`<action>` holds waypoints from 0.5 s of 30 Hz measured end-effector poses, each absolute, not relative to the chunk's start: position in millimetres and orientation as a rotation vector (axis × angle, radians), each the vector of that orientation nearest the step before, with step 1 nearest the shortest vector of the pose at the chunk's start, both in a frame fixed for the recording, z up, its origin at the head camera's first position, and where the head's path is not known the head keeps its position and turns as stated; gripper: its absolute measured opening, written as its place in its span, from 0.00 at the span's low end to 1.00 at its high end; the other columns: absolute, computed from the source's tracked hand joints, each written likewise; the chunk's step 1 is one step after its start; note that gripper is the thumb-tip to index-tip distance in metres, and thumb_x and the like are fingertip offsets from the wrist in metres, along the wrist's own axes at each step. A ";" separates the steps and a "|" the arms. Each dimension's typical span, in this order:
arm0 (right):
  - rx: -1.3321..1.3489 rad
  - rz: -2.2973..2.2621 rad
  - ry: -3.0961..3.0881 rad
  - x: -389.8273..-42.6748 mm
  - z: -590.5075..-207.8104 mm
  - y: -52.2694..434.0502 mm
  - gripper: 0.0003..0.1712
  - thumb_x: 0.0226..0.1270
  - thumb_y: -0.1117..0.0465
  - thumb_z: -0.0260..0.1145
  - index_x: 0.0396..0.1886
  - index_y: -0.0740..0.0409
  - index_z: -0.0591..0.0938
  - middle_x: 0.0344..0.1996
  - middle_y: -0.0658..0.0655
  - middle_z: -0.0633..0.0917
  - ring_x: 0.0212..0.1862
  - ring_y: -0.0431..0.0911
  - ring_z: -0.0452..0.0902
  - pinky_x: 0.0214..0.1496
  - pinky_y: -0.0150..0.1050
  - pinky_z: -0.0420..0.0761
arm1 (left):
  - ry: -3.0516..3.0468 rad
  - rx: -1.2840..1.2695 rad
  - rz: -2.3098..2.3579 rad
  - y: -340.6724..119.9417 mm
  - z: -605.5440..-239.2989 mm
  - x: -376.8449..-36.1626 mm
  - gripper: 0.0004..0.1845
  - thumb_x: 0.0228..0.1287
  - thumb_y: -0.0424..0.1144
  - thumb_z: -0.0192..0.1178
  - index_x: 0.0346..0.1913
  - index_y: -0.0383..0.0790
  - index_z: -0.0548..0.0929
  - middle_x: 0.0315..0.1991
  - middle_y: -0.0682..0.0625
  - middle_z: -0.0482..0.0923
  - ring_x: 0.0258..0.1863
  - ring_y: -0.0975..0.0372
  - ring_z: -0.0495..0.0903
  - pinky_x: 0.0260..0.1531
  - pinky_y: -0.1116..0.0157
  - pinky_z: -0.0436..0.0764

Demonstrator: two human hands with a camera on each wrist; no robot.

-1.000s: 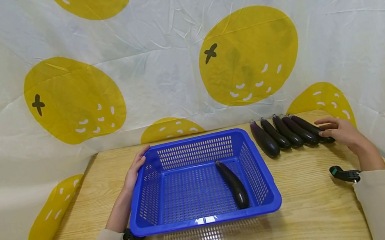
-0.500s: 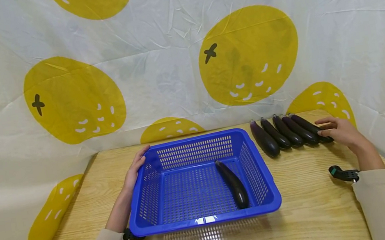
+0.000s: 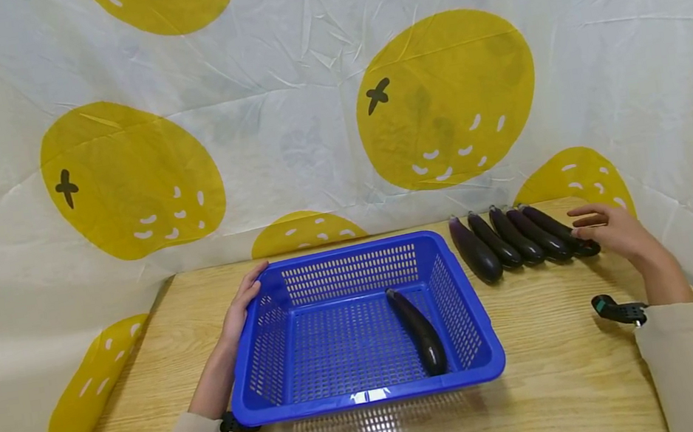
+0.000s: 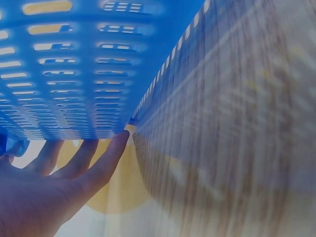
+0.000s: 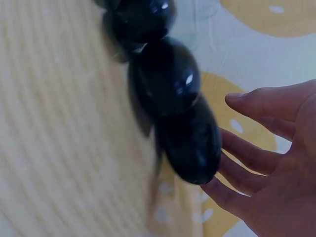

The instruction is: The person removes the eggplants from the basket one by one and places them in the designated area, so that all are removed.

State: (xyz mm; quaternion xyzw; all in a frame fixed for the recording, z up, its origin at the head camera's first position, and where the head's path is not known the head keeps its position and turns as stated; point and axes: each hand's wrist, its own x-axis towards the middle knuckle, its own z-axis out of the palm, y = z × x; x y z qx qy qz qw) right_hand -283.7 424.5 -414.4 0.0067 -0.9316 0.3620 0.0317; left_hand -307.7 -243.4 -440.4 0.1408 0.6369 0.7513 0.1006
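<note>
A blue plastic basket (image 3: 373, 395) sits mid-table with one dark purple eggplant (image 3: 417, 328) lying inside along its right wall. My left hand (image 3: 241, 310) rests with straight fingers against the basket's left wall (image 4: 64, 74), and the fingers (image 4: 94, 163) lie flat on the mesh. Several more eggplants (image 3: 505, 244) lie in a row to the right of the basket. My right hand (image 3: 615, 235) is open beside the rightmost eggplant (image 3: 557, 229). Its spread fingers (image 5: 247, 143) are at the rounded end of that eggplant (image 5: 190, 143); I cannot tell if they touch it.
The wooden table (image 3: 544, 366) is backed by a white cloth with yellow fruit prints (image 3: 446, 96), which also hangs close on the right. A black wrist strap (image 3: 619, 312) shows by my right sleeve.
My right hand has lifted slightly beside the rightmost eggplant. The left hand, basket and eggplants have not moved.
</note>
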 end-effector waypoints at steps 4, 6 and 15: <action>0.046 1.058 -2.832 -281.1 -402.3 418.8 0.34 0.82 0.52 0.57 0.75 0.70 0.66 0.66 0.80 0.72 0.57 0.60 0.76 0.49 0.46 0.78 | 1.882 0.419 2.221 -243.2 -440.5 -308.1 0.29 0.87 0.46 0.33 0.84 0.47 0.47 0.79 0.46 0.54 0.67 0.65 0.70 0.59 0.68 0.79; 0.037 1.053 -2.816 -279.9 -396.2 414.8 0.35 0.81 0.49 0.57 0.75 0.68 0.67 0.66 0.78 0.73 0.52 0.41 0.78 0.50 0.42 0.77 | 1.880 0.419 2.223 -243.1 -440.7 -308.6 0.29 0.87 0.46 0.33 0.84 0.47 0.47 0.79 0.46 0.53 0.67 0.65 0.70 0.60 0.68 0.79; 0.085 1.099 -2.721 -276.1 -370.9 394.9 0.35 0.79 0.47 0.60 0.75 0.63 0.68 0.53 0.38 0.75 0.43 0.15 0.67 0.41 0.18 0.72 | 1.893 0.416 2.226 -242.9 -441.4 -310.3 0.29 0.87 0.45 0.33 0.84 0.47 0.48 0.78 0.49 0.54 0.67 0.66 0.69 0.60 0.69 0.77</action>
